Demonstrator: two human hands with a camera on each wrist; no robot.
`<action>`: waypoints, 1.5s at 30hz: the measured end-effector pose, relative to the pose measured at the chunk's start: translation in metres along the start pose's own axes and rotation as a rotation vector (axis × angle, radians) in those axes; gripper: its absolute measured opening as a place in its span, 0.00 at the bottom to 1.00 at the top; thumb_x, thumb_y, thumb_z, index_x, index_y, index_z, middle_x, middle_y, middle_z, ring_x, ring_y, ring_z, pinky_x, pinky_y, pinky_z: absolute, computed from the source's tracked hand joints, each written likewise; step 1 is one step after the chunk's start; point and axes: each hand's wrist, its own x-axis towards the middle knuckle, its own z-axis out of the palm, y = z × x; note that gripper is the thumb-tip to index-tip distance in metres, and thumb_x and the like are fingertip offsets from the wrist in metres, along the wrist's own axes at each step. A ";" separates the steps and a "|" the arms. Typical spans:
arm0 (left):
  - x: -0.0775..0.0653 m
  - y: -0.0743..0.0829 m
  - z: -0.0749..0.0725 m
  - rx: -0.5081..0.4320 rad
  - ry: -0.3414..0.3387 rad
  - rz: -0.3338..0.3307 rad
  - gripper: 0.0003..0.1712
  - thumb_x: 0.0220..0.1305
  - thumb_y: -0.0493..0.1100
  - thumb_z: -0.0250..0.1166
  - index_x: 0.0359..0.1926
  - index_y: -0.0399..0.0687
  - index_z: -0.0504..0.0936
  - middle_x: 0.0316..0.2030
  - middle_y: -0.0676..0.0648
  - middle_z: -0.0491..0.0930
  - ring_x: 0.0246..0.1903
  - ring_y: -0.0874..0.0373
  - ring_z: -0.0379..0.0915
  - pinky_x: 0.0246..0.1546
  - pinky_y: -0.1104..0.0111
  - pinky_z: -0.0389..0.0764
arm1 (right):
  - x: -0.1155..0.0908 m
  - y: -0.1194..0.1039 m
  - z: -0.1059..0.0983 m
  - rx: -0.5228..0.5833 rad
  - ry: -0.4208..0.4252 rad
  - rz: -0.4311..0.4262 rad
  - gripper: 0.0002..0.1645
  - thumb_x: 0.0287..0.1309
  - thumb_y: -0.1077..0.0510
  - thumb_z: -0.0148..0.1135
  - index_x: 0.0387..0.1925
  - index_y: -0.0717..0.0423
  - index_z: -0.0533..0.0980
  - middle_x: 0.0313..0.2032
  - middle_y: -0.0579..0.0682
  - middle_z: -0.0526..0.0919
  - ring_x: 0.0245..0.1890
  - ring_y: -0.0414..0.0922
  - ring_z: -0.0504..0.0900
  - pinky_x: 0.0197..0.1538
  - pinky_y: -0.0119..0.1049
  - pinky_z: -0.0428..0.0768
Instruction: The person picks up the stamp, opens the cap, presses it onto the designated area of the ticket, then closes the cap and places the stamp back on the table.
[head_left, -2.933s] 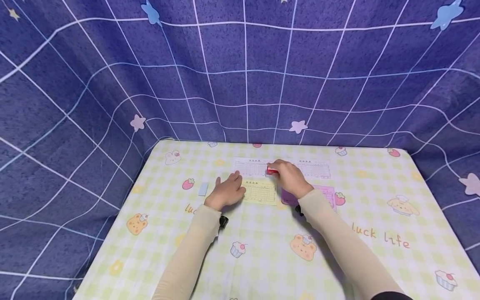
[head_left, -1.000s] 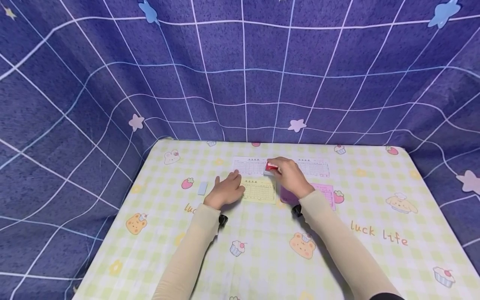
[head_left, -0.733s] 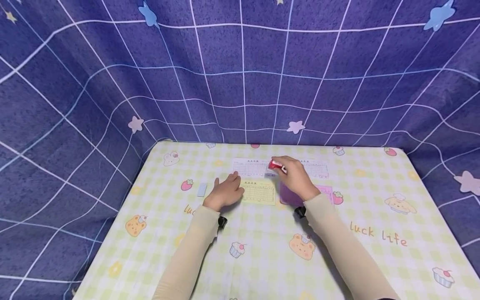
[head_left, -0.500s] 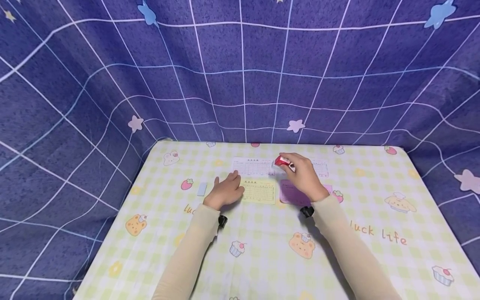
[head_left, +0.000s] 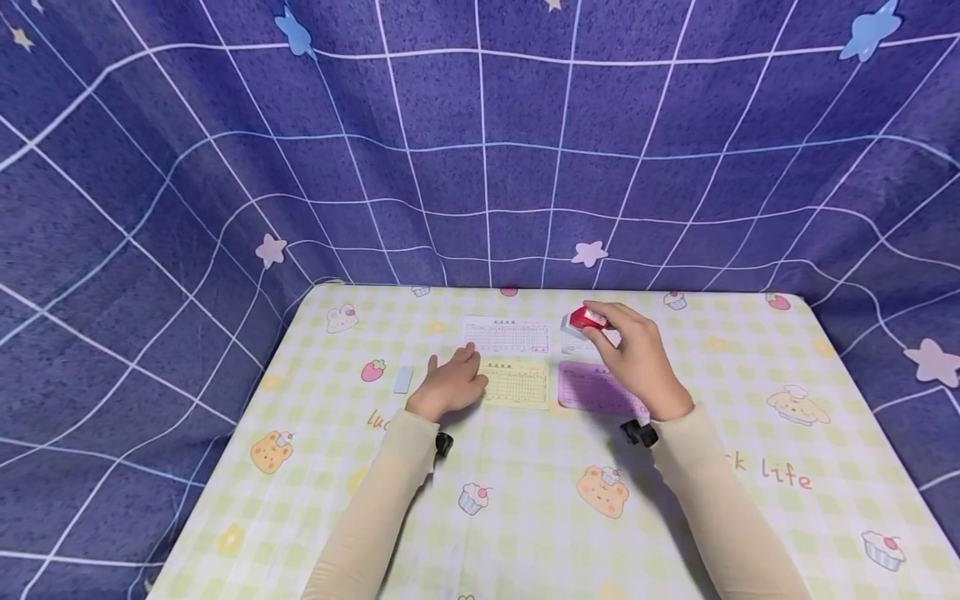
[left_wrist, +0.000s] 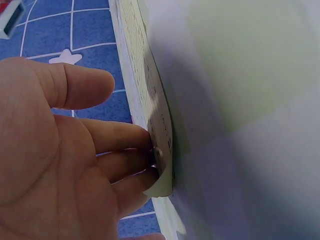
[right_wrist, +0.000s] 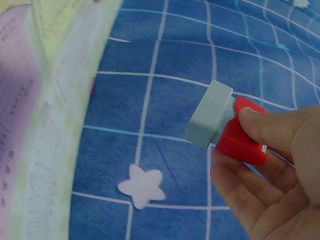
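Between thumb and fingers, my right hand pinches a stamp by its red grip; its grey block points left. In the head view the stamp is raised over the right-hand white form, which the hand partly hides. A red mark shows at the lower right corner of the left-hand white form. My left hand rests with extended fingers on the left part of the yellow form, whose edge curls up at the fingertips in the left wrist view. The index finger reaches the left-hand white form.
A purple-pink form lies beside the yellow one, below the right hand. Left of the left hand is a small light-blue rectangular piece. A checked, printed cloth covers the table, and a blue grid curtain hangs behind it.
My right hand has lifted the stamp off the left-hand white form and carried it right, tilting it. A red mark is uncovered there. The left hand stays in place.
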 end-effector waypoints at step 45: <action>-0.050 -0.001 0.003 0.019 0.085 0.041 0.34 0.79 0.50 0.48 0.80 0.42 0.65 0.82 0.40 0.54 0.81 0.41 0.47 0.77 0.32 0.40 | -0.005 -0.012 -0.065 -0.008 0.251 0.020 0.25 0.53 0.74 0.77 0.55 0.64 0.86 0.44 0.59 0.90 0.44 0.37 0.85 0.56 0.19 0.78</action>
